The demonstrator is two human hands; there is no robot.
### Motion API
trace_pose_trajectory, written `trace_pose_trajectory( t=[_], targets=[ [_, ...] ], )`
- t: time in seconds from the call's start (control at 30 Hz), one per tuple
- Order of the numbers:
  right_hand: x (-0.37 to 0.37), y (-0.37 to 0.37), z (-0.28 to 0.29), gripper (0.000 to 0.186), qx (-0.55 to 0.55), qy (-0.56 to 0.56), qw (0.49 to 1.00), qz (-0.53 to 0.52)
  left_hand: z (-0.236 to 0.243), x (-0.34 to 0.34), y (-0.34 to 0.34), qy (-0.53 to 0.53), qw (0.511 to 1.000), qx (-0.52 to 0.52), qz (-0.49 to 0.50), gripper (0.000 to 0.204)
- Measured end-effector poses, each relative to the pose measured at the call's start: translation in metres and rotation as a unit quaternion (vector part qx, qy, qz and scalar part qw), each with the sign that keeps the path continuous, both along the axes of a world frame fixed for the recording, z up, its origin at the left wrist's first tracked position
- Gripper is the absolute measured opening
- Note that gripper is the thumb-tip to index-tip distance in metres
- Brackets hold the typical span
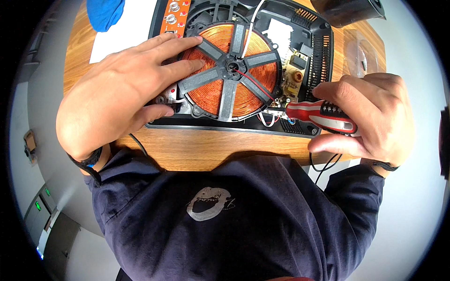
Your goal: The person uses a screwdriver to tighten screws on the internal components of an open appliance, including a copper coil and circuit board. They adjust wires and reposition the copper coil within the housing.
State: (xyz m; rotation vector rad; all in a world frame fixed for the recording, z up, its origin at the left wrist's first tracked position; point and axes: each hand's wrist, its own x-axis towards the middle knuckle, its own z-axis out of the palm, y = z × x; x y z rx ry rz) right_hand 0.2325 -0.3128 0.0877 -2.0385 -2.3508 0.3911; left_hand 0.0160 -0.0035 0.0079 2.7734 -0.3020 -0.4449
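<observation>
Laterally, unclenched left hand (pixel 129 77) touches round copper-wire coil (pixel 231 70) at nine o'clock.
Four o'clock: right hand (pixel 375 112) grasps red-white-and-black screwdriver (pixel 318 115).

L hand (pixel 129 77): palm dn, fingers (pixel 180 47) spread, pointing inwd & fwd; thumb (pixel 157 113) apart, nearer torso (pixel 262 225).
R hand (pixel 382 112): loosely curled, index (pixel 344 90) bent, R thumb (pixel 335 144) extd, gap btwn their tips.
Wrists (pixel 389 158): both angled inwd.
Arms (pixel 119 187): sleeved, held wide, 1 ea. side.
</observation>
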Motion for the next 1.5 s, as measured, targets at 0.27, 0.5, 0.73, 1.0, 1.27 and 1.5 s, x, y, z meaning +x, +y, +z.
trace_pose_trajectory(
  t=[0.27,0.5,0.73,1.0,1.27,1.5],
  targets=[
    [0.004,-0.001,0.002,0.045,-0.002,0.03,0.999,0.014,0.003,0.001,0.001,0.0,1.0,0.008,0.0,0.097],
    [0.012,0.003,-0.006,0.041,0.053,0.097,0.988,0.104,-0.001,0.0,0.003,-0.016,1.0,0.016,-0.015,0.098],
    [-0.015,-0.004,0.0,0.049,-0.039,0.027,0.997,-0.066,0.002,0.0,0.002,0.006,1.0,0.004,-0.012,0.098],
    [-0.022,-0.005,0.001,0.044,-0.025,0.075,0.99,-0.119,-0.001,-0.004,0.003,-0.009,1.0,0.023,-0.017,0.098],
    [-0.001,-0.01,-0.009,0.045,0.001,0.185,0.982,-0.035,0.003,-0.001,0.002,0.006,1.0,0.019,-0.009,0.096],
    [-0.006,-0.008,0.003,0.049,-0.059,0.04,0.996,-0.056,-0.001,-0.002,0.003,0.022,1.0,0.02,0.0,0.098]
  ],
)
